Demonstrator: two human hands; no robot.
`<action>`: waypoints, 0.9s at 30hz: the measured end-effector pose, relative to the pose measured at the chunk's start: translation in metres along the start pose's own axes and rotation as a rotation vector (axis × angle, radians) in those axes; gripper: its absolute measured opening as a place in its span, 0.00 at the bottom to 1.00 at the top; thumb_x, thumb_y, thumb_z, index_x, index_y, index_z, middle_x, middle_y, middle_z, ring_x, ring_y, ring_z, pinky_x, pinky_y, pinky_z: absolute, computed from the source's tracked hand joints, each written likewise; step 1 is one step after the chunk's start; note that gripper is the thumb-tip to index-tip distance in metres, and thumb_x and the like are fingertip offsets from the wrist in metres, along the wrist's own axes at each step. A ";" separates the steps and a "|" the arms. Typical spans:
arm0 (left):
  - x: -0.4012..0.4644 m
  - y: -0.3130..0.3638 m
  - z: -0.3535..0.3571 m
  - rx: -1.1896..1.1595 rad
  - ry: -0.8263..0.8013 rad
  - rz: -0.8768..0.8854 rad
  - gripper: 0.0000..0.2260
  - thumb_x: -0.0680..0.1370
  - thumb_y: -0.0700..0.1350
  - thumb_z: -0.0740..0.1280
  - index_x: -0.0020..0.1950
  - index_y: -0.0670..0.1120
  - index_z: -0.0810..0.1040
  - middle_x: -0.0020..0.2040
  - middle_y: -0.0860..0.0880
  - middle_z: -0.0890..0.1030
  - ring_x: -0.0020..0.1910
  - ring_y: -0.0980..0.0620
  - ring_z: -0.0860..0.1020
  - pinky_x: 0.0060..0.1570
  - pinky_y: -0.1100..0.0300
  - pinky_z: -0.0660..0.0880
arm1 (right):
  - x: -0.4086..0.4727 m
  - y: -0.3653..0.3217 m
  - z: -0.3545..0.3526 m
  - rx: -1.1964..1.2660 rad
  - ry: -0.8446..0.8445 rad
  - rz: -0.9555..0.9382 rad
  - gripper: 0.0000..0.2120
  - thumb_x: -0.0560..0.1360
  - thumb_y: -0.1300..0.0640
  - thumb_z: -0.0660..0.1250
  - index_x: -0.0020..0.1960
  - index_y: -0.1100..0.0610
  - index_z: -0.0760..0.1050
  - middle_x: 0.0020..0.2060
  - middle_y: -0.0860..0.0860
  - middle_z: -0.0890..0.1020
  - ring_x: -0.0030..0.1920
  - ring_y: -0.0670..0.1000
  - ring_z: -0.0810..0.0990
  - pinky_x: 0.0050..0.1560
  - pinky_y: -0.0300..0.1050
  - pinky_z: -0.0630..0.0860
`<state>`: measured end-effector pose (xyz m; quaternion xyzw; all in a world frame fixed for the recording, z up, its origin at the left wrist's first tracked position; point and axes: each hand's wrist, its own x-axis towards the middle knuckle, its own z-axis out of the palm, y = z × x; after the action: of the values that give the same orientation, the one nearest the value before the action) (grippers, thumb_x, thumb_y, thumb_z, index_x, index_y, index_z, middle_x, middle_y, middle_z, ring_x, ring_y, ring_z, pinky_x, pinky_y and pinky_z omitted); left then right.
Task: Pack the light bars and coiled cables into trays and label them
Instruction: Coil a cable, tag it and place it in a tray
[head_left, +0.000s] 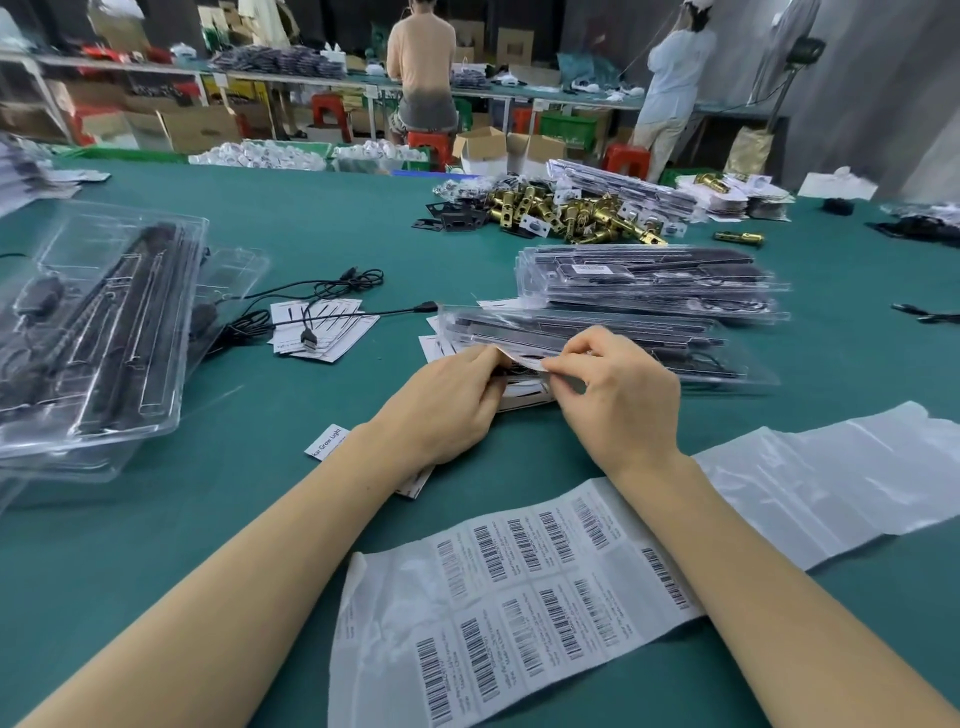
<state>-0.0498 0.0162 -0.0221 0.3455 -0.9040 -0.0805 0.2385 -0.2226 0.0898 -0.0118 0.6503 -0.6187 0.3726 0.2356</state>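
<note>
With both hands together, left hand and right hand pinching a label at the packed tray mid-table, it is best pressed flat from one edge.

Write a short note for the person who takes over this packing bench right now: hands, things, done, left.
Left hand and right hand both pinch a small label at the near edge of a closed tray.
Barcode label sheet lies under the forearms.
Done: a stack of packed trays behind.
Left: press this label on; pack the loose cable and left trays.
</note>
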 end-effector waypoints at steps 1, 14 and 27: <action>0.000 0.000 0.000 -0.013 -0.004 -0.006 0.08 0.84 0.45 0.56 0.59 0.45 0.72 0.59 0.47 0.78 0.55 0.45 0.76 0.48 0.59 0.65 | 0.000 -0.001 0.000 -0.013 0.010 0.008 0.04 0.70 0.60 0.78 0.40 0.52 0.87 0.37 0.48 0.83 0.36 0.54 0.80 0.28 0.41 0.72; -0.001 -0.001 -0.005 -0.077 -0.010 0.001 0.05 0.83 0.42 0.57 0.47 0.46 0.67 0.44 0.52 0.73 0.43 0.47 0.71 0.41 0.56 0.63 | -0.002 0.009 0.004 -0.016 0.030 -0.203 0.06 0.68 0.68 0.76 0.38 0.58 0.84 0.36 0.51 0.84 0.36 0.57 0.80 0.31 0.46 0.76; -0.002 -0.006 -0.011 -0.225 0.044 -0.026 0.19 0.81 0.54 0.65 0.37 0.41 0.78 0.30 0.44 0.75 0.34 0.44 0.69 0.41 0.50 0.73 | 0.005 -0.002 0.010 -0.185 -0.150 -0.091 0.07 0.69 0.62 0.73 0.33 0.55 0.82 0.29 0.51 0.80 0.31 0.57 0.78 0.28 0.41 0.70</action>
<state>-0.0395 0.0129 -0.0156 0.3299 -0.8792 -0.1771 0.2945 -0.2190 0.0790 -0.0137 0.6793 -0.6361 0.2530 0.2643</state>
